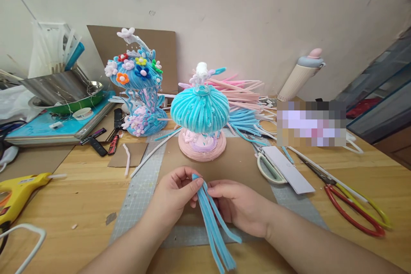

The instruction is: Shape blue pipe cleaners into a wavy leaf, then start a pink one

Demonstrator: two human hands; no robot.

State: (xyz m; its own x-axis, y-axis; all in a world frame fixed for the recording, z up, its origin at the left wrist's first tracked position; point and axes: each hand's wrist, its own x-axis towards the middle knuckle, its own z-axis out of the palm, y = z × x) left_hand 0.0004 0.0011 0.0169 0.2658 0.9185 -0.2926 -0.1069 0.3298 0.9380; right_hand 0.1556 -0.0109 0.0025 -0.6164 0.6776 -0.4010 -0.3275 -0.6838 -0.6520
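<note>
A small bunch of light blue pipe cleaners [211, 222] hangs down toward me, its top end pinched between the thumb and fingers of my left hand [175, 190]. My right hand [239, 205] is closed beside the bunch, thumb and forefinger at one outer strand close to the top; its other fingers are partly hidden. Just beyond both hands stands a lamp-like pipe-cleaner piece with a turquoise ribbed dome [201, 109] on a pink round base [202, 154]. Brown cardboard [250, 175] lies under my hands, over a grey cutting mat [135, 205].
Behind left stands a flower-covered blue pipe-cleaner piece [135, 72]. Pink pipe cleaners [240, 92] and blue ones [245, 120] lie behind the dome. Scissors with red and yellow handles [353, 214] and pale-handled scissors [269, 169] lie right, a yellow glue gun [22, 192] left, a bottle [300, 77] behind.
</note>
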